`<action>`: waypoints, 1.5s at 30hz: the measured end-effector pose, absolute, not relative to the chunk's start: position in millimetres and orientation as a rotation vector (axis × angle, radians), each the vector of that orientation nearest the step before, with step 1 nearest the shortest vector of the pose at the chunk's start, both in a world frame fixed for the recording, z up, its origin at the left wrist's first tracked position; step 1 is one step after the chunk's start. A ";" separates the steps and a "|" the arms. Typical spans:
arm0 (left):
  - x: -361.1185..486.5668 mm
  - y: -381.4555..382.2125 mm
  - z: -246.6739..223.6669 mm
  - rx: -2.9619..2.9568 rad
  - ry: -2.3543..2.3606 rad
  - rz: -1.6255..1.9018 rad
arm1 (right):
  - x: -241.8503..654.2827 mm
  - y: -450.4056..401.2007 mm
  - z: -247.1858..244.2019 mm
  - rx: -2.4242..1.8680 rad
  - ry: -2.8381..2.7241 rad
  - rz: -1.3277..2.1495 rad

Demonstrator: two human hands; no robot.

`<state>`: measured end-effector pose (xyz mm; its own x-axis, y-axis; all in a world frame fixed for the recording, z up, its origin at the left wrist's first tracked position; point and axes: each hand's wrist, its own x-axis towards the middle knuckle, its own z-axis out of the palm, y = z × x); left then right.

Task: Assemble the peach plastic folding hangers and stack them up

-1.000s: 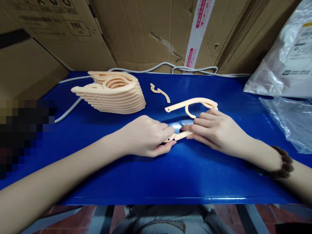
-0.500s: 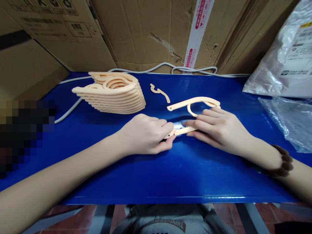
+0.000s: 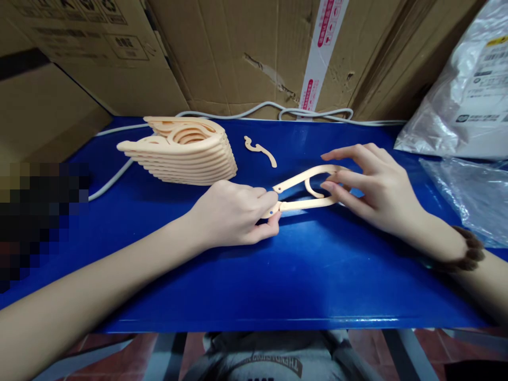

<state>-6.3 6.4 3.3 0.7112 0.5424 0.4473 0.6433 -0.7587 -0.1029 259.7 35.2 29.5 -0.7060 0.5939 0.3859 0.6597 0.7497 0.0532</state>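
My left hand (image 3: 238, 214) is closed on the jointed end of a cream plastic folding hanger piece (image 3: 304, 205), whose arm reaches right. A second cream hanger arm (image 3: 304, 177) with a small hole at its left end lies just beyond, and the two arms form a narrow V closing toward the left. At their right ends, my right hand (image 3: 379, 190) has thumb and a finger pinched on the curved part, index finger raised. The fingers partly hide how the ends meet. A small cream hook (image 3: 262, 152) rests on the table behind.
To the left stands a stack of cream folded hangers (image 3: 198, 159) on the blue table (image 3: 278, 286). A white cable (image 3: 254, 108) runs along the back, before cardboard boxes (image 3: 238, 37). Clear plastic bags (image 3: 456, 116) occupy the right side.
My left hand has shifted slightly up and left with the held piece. My right hand has moved from its arm to the right ends, and the far arm has tilted toward the near one.
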 end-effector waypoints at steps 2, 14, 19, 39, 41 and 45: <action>-6.4 6.7 3.4 -2.686 -0.920 -0.586 | 260.4 38.8 26.4 -0.957 -2.616 -0.242; -4.8 -1.7 7.8 -2.908 -0.680 -0.417 | 266.3 51.2 19.3 -1.015 -2.663 -0.087; -4.0 -5.4 3.0 -2.940 -0.666 -0.444 | 264.8 50.2 18.4 -1.019 -2.695 -0.084; -5.5 13.6 2.5 -2.807 -0.732 -0.540 | 269.8 53.7 15.9 -1.140 -2.692 -0.174; -6.8 15.4 0.6 -2.839 -0.768 -0.531 | 269.5 53.6 15.9 -1.170 -2.689 -0.179; -8.1 17.2 0.3 -2.903 -0.800 -0.526 | 269.0 53.1 15.8 -1.207 -2.684 -0.176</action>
